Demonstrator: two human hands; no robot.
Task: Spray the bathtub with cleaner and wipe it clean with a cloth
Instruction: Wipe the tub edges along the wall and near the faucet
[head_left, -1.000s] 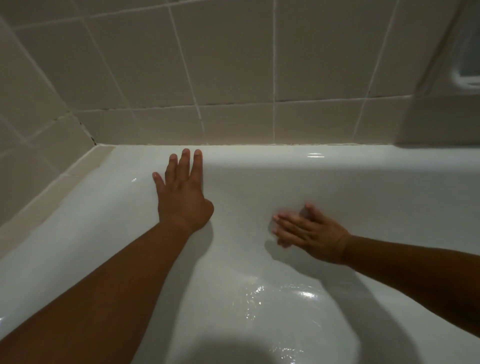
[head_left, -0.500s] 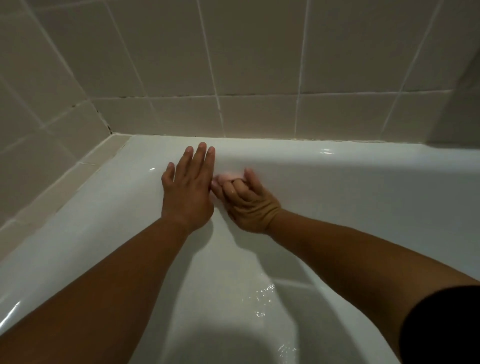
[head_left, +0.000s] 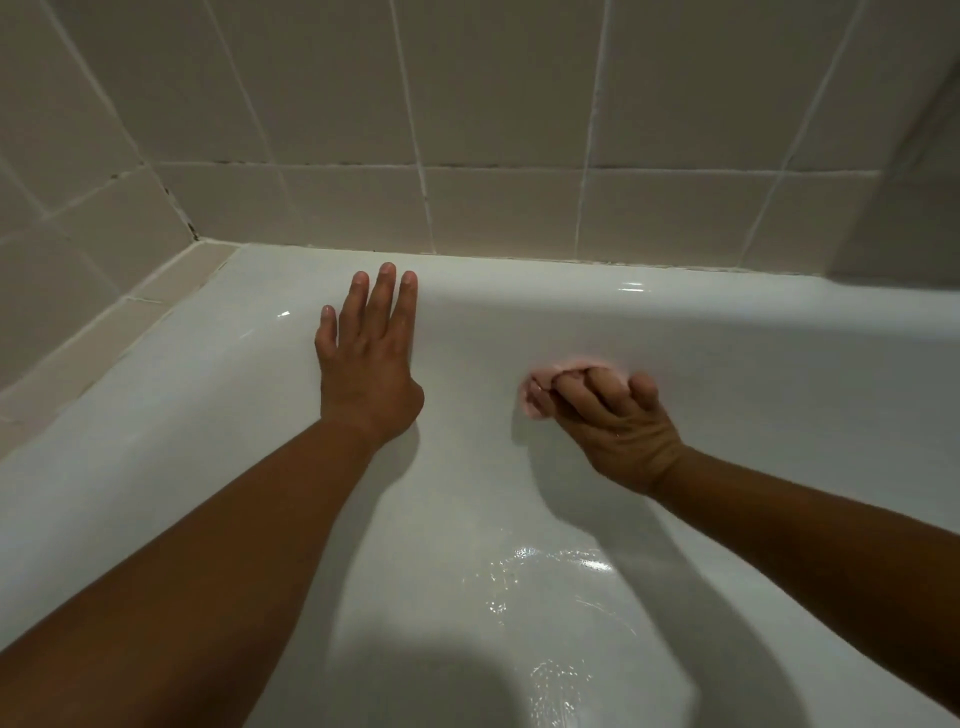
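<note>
The bathtub (head_left: 727, 332) runs left to right, with the tiled wall (head_left: 493, 130) directly behind its far rim and along its left end. The left hand (head_left: 366, 364) lies flat on the far inner side, towards the left corner. The right hand (head_left: 613, 421) sits to its right, apart, gripping the cloth (head_left: 535, 397) against the same side. Water (head_left: 545, 571) lies on the tub floor, nearer than both hands.

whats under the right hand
A bunched pink cloth sticks out from under the right hand, which grips it against the inner wall of the white bathtub. The hand covers the rest of the cloth, so its full shape cannot be seen.
</note>
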